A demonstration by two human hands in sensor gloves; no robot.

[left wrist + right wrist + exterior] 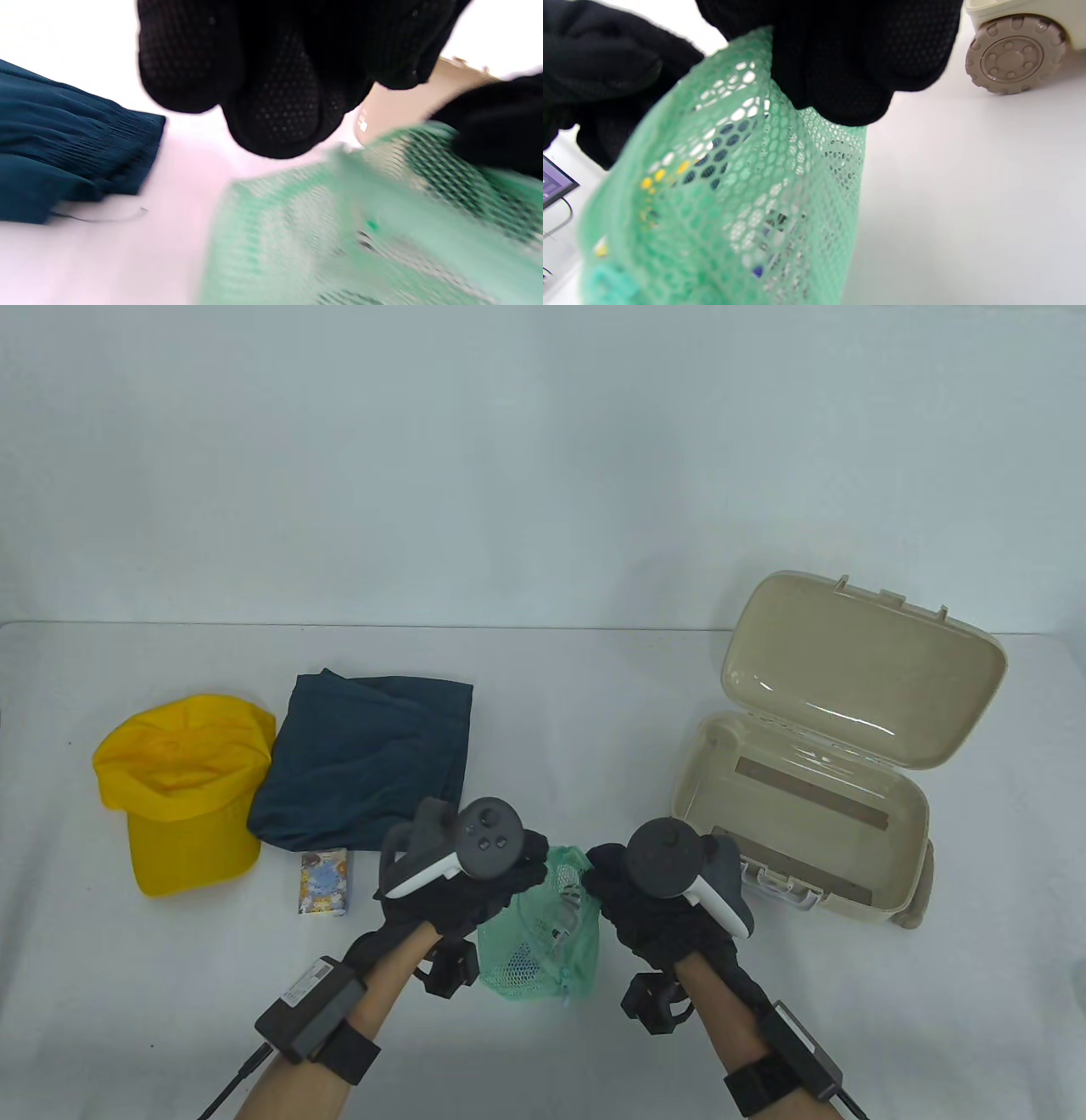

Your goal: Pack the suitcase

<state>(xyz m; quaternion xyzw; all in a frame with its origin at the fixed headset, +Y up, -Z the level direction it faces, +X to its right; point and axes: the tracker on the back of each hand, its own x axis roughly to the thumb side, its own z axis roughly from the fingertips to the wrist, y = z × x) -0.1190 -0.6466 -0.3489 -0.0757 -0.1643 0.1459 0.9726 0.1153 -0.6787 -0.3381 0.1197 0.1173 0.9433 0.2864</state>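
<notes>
A green mesh bag [543,933] with small items inside hangs between my two hands at the table's front middle. My left hand [501,886] grips its top left edge and my right hand [607,891] grips its top right edge. The bag also shows in the left wrist view [339,228], blurred, and in the right wrist view [734,190], where my right fingers [835,76] pinch its upper edge. The beige suitcase [814,780] lies open at the right, its inside bare and its lid [865,670] standing up behind.
A yellow cap [182,789] lies at the left. A folded dark blue cloth [365,759] lies beside it. A small colourful box [322,882] sits just left of my left hand. A suitcase wheel [1014,53] shows in the right wrist view.
</notes>
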